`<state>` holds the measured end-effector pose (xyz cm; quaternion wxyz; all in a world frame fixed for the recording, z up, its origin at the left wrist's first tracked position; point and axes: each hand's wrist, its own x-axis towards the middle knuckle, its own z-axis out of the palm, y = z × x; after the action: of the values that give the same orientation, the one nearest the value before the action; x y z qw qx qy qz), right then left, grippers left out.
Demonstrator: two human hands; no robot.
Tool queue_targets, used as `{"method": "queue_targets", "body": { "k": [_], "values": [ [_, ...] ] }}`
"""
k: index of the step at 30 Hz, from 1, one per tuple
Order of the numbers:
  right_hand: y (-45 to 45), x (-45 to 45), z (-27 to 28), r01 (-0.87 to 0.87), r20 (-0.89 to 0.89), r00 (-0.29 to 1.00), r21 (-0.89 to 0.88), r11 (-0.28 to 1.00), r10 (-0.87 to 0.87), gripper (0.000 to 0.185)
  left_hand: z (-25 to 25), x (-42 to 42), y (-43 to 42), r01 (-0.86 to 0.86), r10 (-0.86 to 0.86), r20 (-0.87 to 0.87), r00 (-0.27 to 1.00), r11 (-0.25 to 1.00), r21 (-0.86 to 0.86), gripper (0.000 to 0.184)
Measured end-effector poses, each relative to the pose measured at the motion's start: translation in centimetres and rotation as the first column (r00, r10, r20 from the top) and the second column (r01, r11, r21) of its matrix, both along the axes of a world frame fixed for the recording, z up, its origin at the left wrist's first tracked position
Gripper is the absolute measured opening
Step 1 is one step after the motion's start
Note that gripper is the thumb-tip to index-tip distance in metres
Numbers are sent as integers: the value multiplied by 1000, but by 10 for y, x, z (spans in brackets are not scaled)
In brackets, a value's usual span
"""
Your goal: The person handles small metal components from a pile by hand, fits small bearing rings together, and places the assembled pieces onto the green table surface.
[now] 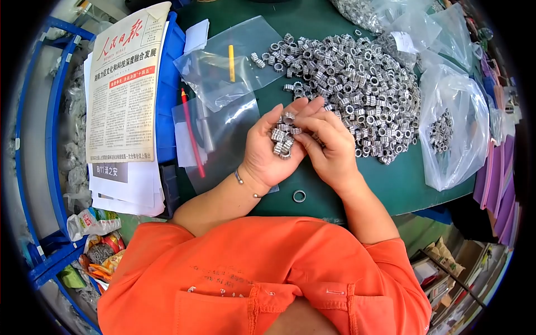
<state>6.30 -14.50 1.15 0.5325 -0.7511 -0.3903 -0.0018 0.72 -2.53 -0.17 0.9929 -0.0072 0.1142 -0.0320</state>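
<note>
Orange shirt (251,273), lower centre. Metal rings (283,135), mid-frame: held in my cupped left hand (262,153) and handled by my right hand (335,151), pinch unclear; next move calls for a level palm. Ring pile (363,89), upper right.

Pretty open stretch of green counter (402,192) right of the hands, just below the big pile of metal rings (363,95), with one lone ring (299,196) near the front. Pile blocks the far side, clear bag (455,134) walls off the right, and a red pencil (192,134) plus plastic sleeves (231,67) clutter the left.
</note>
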Motion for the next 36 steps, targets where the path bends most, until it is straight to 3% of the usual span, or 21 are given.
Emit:
{"method": "queue_targets", "body": {
  "k": [4,6,7,10,11,13,21,28,32,36],
  "values": [
    [-6,3,-1,11,2,1000,45,999,-11,19,-1,0,1,10,-9,13,1000,999,-48,36],
    [-9,0,-1,31,-448,893,151,988,40,17,2,0,1,9,-9,5,1000,999,-37,35],
    [-9,1,-1,31,-448,893,151,988,40,17,3,0,0,9,-9,-3,1000,1000,-25,35],
    [-8,2,-2,55,-144,989,115,992,-38,17,4,1,0,-2,2,-14,1000,1000,-23,35],
    [-8,3,-2,56,-145,989,115,992,-39,17,3,1,0,-1,1,-16,1000,1000,-24,35],
    [-7,2,-2,82,30,996,78,994,-84,19,2,2,-1,-15,15,7,1000,1000,-18,37],
    [-2,-6,1,125,1,992,80,989,-126,23,3,2,-4,4,-4,6,1000,999,45,39],
    [-4,-1,1,40,65,997,92,995,-46,21,5,1,-4,5,-5,-19,1000,1000,8,38],
    [-8,1,3,-135,70,988,-6,991,135,21,1,1,-3,-9,10,-15,1000,1000,6,37],
    [-11,-1,0,-92,-69,993,12,996,93,17,1,1,-2,-18,18,-4,1000,1000,11,37]
  ]
}}
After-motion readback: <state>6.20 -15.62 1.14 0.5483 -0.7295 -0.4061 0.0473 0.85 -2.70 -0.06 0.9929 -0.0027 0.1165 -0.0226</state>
